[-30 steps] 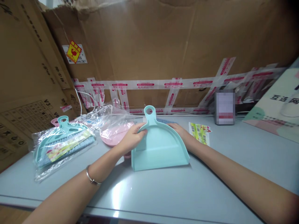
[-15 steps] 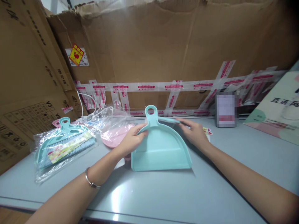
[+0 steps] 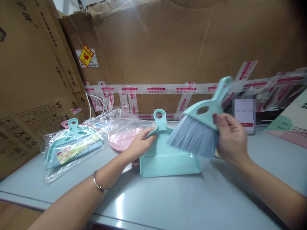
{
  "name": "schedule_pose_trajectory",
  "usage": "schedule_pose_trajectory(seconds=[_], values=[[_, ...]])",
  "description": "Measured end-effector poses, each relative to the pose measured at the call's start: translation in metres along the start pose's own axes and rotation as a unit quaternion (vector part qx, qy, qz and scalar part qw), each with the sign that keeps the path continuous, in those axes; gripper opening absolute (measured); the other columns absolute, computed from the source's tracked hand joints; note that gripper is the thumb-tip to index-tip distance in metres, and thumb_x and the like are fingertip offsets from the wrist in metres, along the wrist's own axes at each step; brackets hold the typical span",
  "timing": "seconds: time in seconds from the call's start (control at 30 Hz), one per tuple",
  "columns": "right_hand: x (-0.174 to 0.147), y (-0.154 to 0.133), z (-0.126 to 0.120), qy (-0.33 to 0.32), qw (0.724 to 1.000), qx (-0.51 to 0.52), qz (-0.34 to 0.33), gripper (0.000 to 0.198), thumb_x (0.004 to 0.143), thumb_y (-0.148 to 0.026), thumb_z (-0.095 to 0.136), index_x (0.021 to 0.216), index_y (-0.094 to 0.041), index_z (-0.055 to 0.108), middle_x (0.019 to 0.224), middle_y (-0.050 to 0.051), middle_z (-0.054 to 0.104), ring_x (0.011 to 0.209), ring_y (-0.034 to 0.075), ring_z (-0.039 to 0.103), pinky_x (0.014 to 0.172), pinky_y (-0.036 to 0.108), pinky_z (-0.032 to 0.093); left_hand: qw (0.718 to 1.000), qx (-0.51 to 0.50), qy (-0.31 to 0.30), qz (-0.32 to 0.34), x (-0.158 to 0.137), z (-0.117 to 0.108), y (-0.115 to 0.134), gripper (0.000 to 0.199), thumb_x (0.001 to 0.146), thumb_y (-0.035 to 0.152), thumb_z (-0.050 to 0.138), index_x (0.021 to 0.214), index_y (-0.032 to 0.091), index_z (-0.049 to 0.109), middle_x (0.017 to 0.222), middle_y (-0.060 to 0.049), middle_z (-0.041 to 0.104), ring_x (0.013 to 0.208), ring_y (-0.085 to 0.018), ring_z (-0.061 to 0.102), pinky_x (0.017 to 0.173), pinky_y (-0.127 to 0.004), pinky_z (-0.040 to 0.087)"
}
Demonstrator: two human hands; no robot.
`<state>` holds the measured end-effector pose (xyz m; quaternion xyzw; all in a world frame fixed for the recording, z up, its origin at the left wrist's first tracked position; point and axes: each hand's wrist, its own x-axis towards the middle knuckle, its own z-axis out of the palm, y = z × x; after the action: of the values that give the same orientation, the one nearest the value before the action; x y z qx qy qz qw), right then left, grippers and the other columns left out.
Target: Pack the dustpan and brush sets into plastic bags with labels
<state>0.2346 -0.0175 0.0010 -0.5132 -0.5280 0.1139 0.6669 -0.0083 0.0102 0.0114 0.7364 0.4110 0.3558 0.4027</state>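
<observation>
My left hand (image 3: 142, 142) is closed on the left upper edge of a mint-green dustpan (image 3: 165, 164), whose straight front edge faces me and whose looped handle points up. In my right hand (image 3: 231, 137) is a matching hand brush (image 3: 202, 123), gripped at the right end of its head. The brush is raised in front of the dustpan's right side and hides part of it. Its blue-grey bristles point down and left, and its handle tilts up to the right.
On the left of the table (image 3: 115, 210) lies a bagged dustpan-and-brush set (image 3: 74, 143). A pink dustpan (image 3: 122, 139) under clear plastic sits behind my left hand. A phone (image 3: 244, 113) leans at the back right. Large cardboard boxes (image 3: 153, 48) wall off the back and left.
My right hand has brought the brush from behind the dustpan, up and round to its front right, turning the bristles into view. My left hand keeps its hold on the dustpan.
</observation>
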Motion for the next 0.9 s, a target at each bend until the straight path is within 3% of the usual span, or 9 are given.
schedule_pose_trajectory(seconds=[0.13,0.23,0.47,0.7,0.9], values=[[-0.029,-0.024,0.015,-0.171,0.981,-0.091,-0.024,0.028,0.083,-0.046,0.049,0.082,-0.023,0.063,0.076,0.002,0.066,0.071,0.019,0.061,0.062,0.030,0.046,1.000,-0.008,0.001,0.000,0.001,0.000,0.001,0.031,0.085,0.038,0.046,0.100,0.021,0.066,0.097,-0.001,0.067,0.094,-0.020,0.057,0.084,-0.031,0.044],[-0.041,-0.029,0.020,-0.232,0.961,-0.149,-0.030,0.027,0.086,-0.044,0.045,0.086,-0.024,0.062,0.081,0.001,0.069,0.072,0.019,0.063,0.060,0.029,0.046,1.000,-0.008,0.014,-0.007,0.002,0.000,0.001,0.036,0.087,0.044,0.042,0.095,0.019,0.067,0.097,-0.003,0.066,0.094,-0.020,0.058,0.084,-0.031,0.044],[-0.042,-0.023,0.017,-0.194,0.958,-0.210,-0.009,0.026,0.085,-0.049,0.046,0.090,-0.024,0.053,0.077,0.001,0.065,0.063,0.018,0.061,0.055,0.028,0.042,1.000,-0.028,0.000,0.015,-0.001,0.003,0.004,0.031,0.083,0.040,0.052,0.104,0.021,0.064,0.108,-0.003,0.066,0.100,-0.020,0.059,0.087,-0.031,0.045],[-0.043,-0.022,0.026,-0.137,0.960,-0.185,-0.158,0.015,0.087,-0.035,0.048,0.079,-0.022,0.050,0.079,0.003,0.049,0.074,0.018,0.050,0.066,0.032,0.041,0.997,-0.054,-0.051,0.022,-0.005,0.007,0.006,0.034,0.081,0.042,0.056,0.106,0.020,0.063,0.106,-0.004,0.066,0.097,-0.020,0.060,0.083,-0.030,0.046],[-0.050,-0.016,0.034,-0.133,0.969,-0.157,-0.139,0.013,0.087,-0.033,0.048,0.081,-0.022,0.045,0.083,0.003,0.041,0.078,0.018,0.047,0.071,0.035,0.042,0.998,-0.027,-0.049,0.031,-0.006,0.009,0.007,0.033,0.083,0.040,0.053,0.107,0.019,0.063,0.107,-0.004,0.066,0.098,-0.020,0.058,0.085,-0.031,0.044]])
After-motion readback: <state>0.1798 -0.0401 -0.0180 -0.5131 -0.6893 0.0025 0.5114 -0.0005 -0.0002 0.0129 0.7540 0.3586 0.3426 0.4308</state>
